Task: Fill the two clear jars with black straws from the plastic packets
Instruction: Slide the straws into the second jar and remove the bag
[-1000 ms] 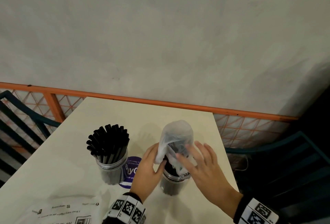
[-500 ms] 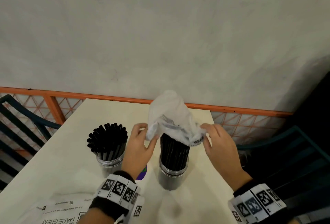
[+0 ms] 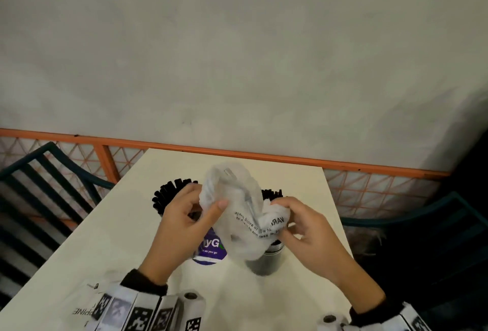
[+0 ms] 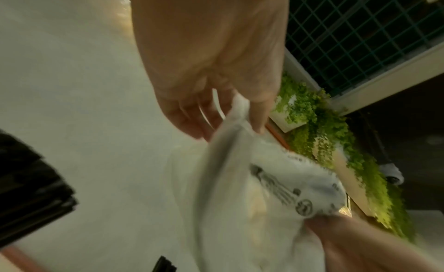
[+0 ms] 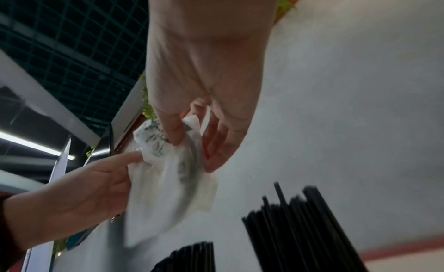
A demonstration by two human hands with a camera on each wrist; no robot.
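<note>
While my left hand [image 3: 184,221] and right hand [image 3: 303,227] both pinched the emptied plastic packet [image 3: 237,214] above the right jar [image 3: 265,260] at five o'clock on the tabletop [image 3: 105,246]; I judged crumpling it clear of the straws [image 3: 272,194] wisest.

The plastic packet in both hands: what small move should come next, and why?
Probably set the plastic packet aside on the table. It looks empty and crumpled, pinched by the left hand and right hand, while both jars already hold straws.

Bare tabletop [image 3: 111,238] left of jars [image 3: 264,262]
</note>
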